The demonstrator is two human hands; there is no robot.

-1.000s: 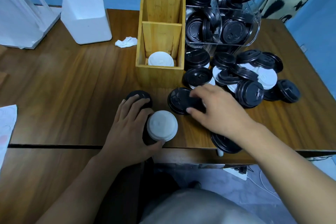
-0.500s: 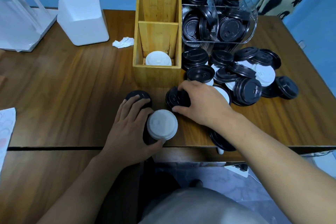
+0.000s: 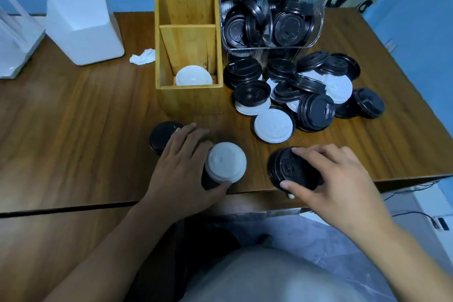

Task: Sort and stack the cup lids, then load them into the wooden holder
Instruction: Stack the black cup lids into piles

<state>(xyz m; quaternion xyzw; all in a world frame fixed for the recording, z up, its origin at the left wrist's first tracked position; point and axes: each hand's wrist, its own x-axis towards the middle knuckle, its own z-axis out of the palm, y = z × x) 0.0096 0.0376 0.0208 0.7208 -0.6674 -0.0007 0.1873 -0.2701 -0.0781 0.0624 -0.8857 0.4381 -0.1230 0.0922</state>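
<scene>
My right hand (image 3: 328,179) grips a short stack of black lids (image 3: 289,169) near the table's front edge, thumb below and fingers on top. My left hand (image 3: 181,167) curls round a stack topped by a white lid (image 3: 225,162), and its fingertips reach a black lid (image 3: 161,135) to the left. The wooden holder (image 3: 188,98) stands upright behind them with white lids (image 3: 193,76) in its front compartment. A heap of loose black and white lids (image 3: 304,91) lies to the holder's right, with one white lid (image 3: 273,125) at its near side.
A clear plastic bin (image 3: 272,29) crammed with black lids stands behind the heap. A white box (image 3: 83,29) and a crumpled tissue (image 3: 143,56) lie at the back left. The table's front edge (image 3: 245,193) runs just below both hands.
My right hand pulled the black lid stack from beside the holder back and to the right, toward the front edge. A white lid in the heap is now uncovered. My left hand stayed put.
</scene>
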